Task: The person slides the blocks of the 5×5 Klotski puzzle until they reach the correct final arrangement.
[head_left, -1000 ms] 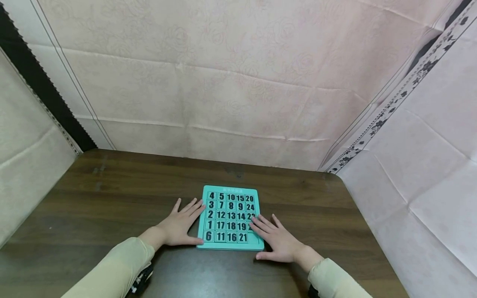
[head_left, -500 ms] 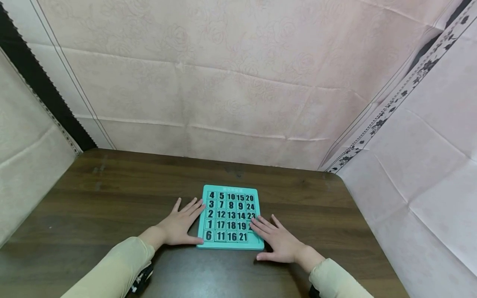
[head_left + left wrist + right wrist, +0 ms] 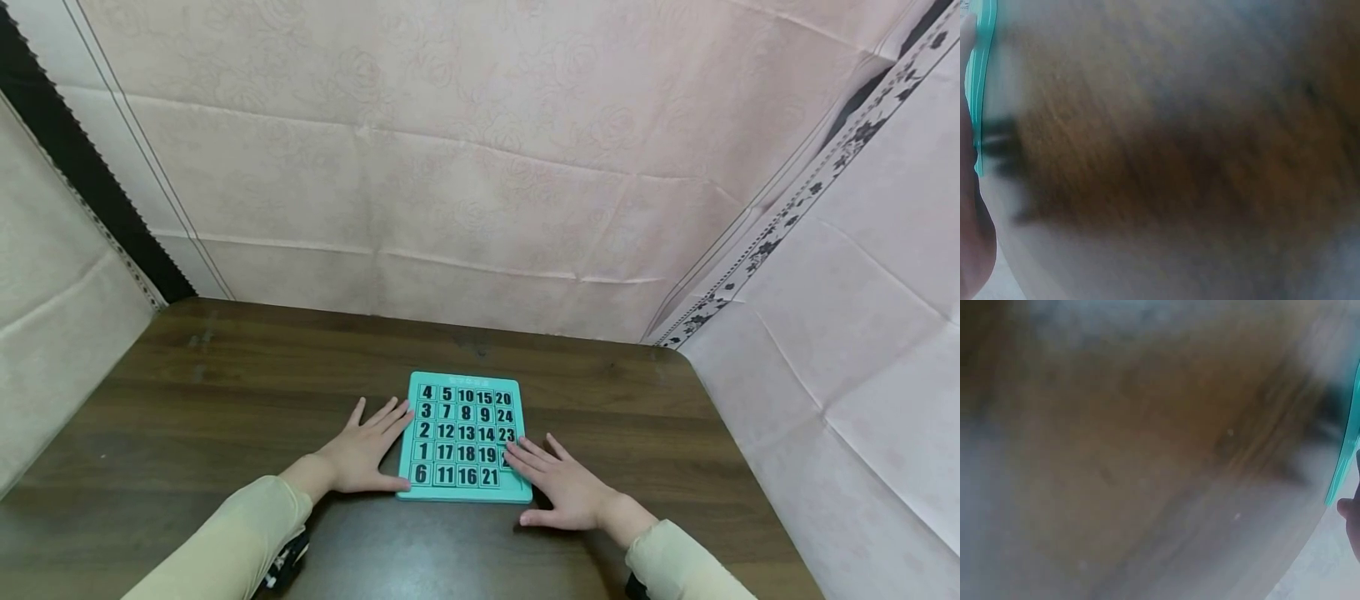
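A turquoise number sliding puzzle lies flat on the wooden table, its black-numbered tiles facing up. My left hand is spread along the puzzle's left side, fingertips and thumb touching that edge. On the other side, the fingertips of my right hand rest over the lower right tiles, hiding part of them, while the thumb sits on the table below the corner. Neither hand grips anything. The left wrist view catches only the puzzle's edge and part of the hand; the right wrist view shows another edge and a fingertip.
The brown wooden table spreads around the puzzle. Pale patterned cloth hangs behind the table, with more white cloth at the right and left sides. Both wrist views are mostly blurred tabletop.
My right hand has slid very slightly right and down, uncovering more of the 23 tile. The left hand and the puzzle look unmoved.
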The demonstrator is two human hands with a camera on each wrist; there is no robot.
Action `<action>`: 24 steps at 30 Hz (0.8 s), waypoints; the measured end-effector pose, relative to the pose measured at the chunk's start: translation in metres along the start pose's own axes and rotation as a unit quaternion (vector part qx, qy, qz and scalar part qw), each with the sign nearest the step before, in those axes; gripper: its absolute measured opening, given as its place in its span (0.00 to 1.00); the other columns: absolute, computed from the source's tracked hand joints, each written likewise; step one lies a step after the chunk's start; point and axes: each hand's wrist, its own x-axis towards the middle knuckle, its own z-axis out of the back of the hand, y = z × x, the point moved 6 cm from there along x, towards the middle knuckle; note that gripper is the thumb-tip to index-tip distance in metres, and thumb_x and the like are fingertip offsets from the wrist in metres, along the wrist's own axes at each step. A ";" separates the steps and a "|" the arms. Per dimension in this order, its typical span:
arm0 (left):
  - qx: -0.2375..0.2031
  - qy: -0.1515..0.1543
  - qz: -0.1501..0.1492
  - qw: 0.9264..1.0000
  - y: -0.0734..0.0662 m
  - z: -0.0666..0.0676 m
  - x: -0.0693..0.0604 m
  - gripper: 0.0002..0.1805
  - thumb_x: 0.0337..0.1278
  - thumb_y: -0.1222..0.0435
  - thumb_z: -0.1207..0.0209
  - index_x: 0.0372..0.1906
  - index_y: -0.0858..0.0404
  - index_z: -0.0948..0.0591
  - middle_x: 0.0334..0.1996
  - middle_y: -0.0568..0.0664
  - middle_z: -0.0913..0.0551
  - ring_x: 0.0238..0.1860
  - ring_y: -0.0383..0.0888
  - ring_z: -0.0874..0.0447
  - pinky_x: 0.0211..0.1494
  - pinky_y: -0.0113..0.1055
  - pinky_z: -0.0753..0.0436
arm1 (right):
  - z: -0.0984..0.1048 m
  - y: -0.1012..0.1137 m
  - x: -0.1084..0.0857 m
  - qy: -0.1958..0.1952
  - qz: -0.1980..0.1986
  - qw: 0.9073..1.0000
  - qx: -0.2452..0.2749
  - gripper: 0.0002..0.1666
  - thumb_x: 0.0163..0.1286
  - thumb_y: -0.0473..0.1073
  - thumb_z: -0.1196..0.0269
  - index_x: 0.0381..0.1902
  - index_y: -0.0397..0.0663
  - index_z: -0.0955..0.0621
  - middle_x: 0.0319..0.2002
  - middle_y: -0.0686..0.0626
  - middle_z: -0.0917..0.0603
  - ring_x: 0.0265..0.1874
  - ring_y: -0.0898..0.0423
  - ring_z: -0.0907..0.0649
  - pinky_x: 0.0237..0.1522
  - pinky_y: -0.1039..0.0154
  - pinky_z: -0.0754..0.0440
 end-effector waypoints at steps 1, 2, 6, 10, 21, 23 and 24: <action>0.000 0.001 0.000 1.000 0.000 0.000 0.000 0.57 0.44 0.28 0.49 0.73 0.60 0.46 0.74 0.53 0.50 0.75 0.53 0.55 0.70 0.64 0.62 | 0.000 0.001 -0.001 -0.002 0.002 1.000 0.000 0.49 0.64 0.69 0.49 0.74 0.51 0.48 0.75 0.52 0.49 0.74 0.50 0.49 0.70 0.39 0.56; 0.000 0.001 0.000 1.000 0.000 0.000 0.000 0.57 0.44 0.28 0.49 0.73 0.60 0.46 0.74 0.53 0.50 0.75 0.53 0.55 0.70 0.64 0.62 | 0.000 0.002 -0.002 -0.003 0.003 1.000 0.000 0.50 0.64 0.69 0.49 0.74 0.50 0.48 0.75 0.51 0.49 0.74 0.50 0.49 0.70 0.39 0.55; 0.002 0.002 0.000 1.000 -0.001 0.000 0.000 0.57 0.44 0.28 0.50 0.73 0.60 0.47 0.74 0.53 0.50 0.75 0.53 0.56 0.70 0.64 0.62 | -0.001 0.006 -0.005 -0.010 0.010 1.000 -0.010 0.51 0.63 0.71 0.49 0.74 0.50 0.48 0.74 0.50 0.48 0.74 0.49 0.48 0.69 0.38 0.53; 0.003 0.003 0.001 1.000 -0.001 0.000 0.000 0.57 0.44 0.28 0.49 0.73 0.60 0.47 0.74 0.53 0.50 0.75 0.53 0.56 0.70 0.64 0.62 | -0.001 0.010 -0.008 -0.013 0.016 1.000 0.000 0.51 0.63 0.70 0.48 0.74 0.50 0.48 0.74 0.50 0.47 0.74 0.49 0.47 0.69 0.38 0.52; 0.007 0.001 -0.001 1.000 -0.001 0.000 0.000 0.57 0.43 0.28 0.50 0.73 0.60 0.46 0.74 0.53 0.50 0.75 0.53 0.56 0.70 0.64 0.61 | -0.003 0.015 -0.013 -0.013 0.021 1.000 0.004 0.50 0.63 0.69 0.48 0.74 0.49 0.48 0.74 0.50 0.48 0.74 0.49 0.47 0.69 0.39 0.51; 0.007 0.002 -0.001 1.000 -0.001 0.000 0.000 0.57 0.43 0.28 0.49 0.73 0.60 0.46 0.74 0.53 0.50 0.75 0.53 0.56 0.70 0.64 0.62 | -0.003 0.016 -0.013 -0.015 0.023 1.000 -0.001 0.50 0.63 0.70 0.49 0.74 0.49 0.47 0.74 0.50 0.47 0.73 0.49 0.47 0.69 0.39 0.51; 0.007 0.002 -0.001 1.000 -0.001 0.000 0.000 0.57 0.43 0.28 0.49 0.73 0.60 0.46 0.74 0.53 0.50 0.75 0.53 0.56 0.70 0.64 0.62 | -0.003 0.017 -0.014 -0.017 0.024 1.000 -0.003 0.51 0.63 0.70 0.49 0.74 0.49 0.47 0.74 0.50 0.47 0.73 0.49 0.46 0.69 0.39 0.51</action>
